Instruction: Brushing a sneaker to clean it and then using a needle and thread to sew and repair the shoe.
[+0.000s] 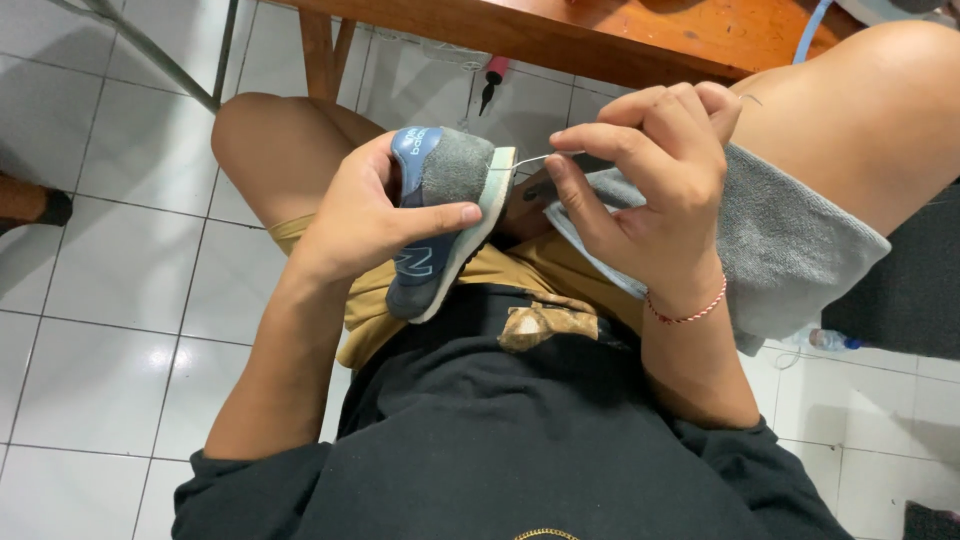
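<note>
My left hand [375, 215] grips a small blue and grey sneaker [440, 215] with a pale sole, held sideways over my lap with the thumb across its side. My right hand [650, 185] pinches a thin metal needle [535, 160] whose tip meets the sole edge near the heel. A red string bracelet [690, 312] circles my right wrist. A grey towel [790, 250] lies over my right thigh, under that hand.
A wooden table [600, 30] stands just beyond my knees, with a pink-handled tool [491, 80] on the white tiled floor [110, 300] under it. A plastic bottle [830, 341] lies at the right, beside a dark mat [900, 290].
</note>
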